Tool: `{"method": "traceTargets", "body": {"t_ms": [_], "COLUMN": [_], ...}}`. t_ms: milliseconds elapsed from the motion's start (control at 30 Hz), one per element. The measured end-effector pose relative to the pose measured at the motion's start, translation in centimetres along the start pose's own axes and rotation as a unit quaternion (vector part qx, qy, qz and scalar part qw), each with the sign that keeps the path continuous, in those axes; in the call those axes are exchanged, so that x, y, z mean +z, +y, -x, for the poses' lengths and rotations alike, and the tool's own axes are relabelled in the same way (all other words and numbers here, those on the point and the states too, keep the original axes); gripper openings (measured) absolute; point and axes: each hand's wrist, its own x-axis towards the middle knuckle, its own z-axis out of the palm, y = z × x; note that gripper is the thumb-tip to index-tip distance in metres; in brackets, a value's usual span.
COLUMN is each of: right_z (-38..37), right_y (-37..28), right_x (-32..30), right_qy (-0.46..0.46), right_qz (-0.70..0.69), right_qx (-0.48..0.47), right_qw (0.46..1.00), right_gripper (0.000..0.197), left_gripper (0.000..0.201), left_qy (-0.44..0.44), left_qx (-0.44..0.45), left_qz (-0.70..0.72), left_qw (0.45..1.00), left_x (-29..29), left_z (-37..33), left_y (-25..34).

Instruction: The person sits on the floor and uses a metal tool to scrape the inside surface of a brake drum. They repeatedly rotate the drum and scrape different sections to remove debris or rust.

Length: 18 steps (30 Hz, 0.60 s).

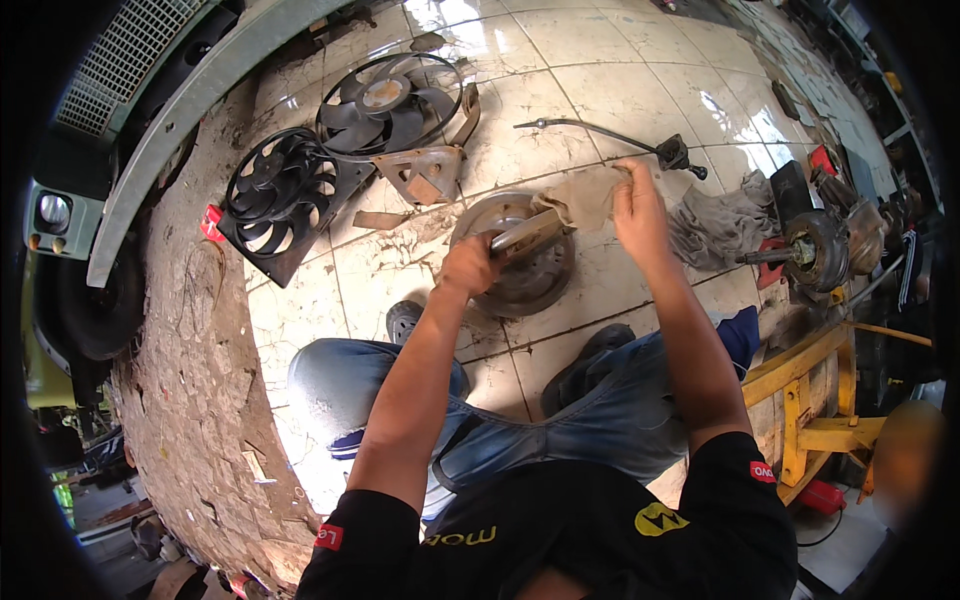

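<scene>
In front of my knees, a round, dirty metal drum or wheel (548,283) lies on the tiled floor. My left hand (468,265) is closed around one end of a narrow, curved metal piece (528,234), which looks like a brake shoe and is held over the drum. A thin beige cloth (590,197) stretches from the far end of that piece to my right hand (640,205). The fingers of my right hand pinch the cloth's right edge. Part of the metal piece is hidden by the cloth and my left hand.
Two black radiator fans (383,95) lie far left beside a triangular metal bracket (420,175). A black cable with a joint (600,138) lies ahead. Crumpled grey rags (720,222) and a greasy hub assembly (820,250) are right, near a yellow metal frame (800,430). A vehicle bumper (190,110) stands left.
</scene>
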Motion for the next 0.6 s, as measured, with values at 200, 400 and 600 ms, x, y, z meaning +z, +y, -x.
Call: {"method": "traceTargets", "body": {"t_ms": [200, 400, 600], "right_z": [4.2, 4.8, 1.8], "right_y": [-3.8, -1.9, 3.7], "right_x": [8.3, 11.1, 11.9], "right_qy": [-0.144, -0.118, 0.010], "right_qz": [-0.053, 0.100, 0.071], "right_qx": [-0.221, -0.234, -0.053], "right_qw": [0.963, 0.960, 0.996], "right_gripper": [0.035, 0.034, 0.029], "left_gripper": [0.048, 0.039, 0.034], "left_qy": [-0.001, 0.040, 0.099], "left_qx": [-0.004, 0.019, 0.039], "left_qz": [0.001, 0.064, 0.045], "left_qw": [1.000, 0.997, 0.993], "left_x": [1.4, 1.9, 1.9], "left_z": [-0.8, -0.5, -0.2], "left_y": [-3.9, -3.3, -1.7]}}
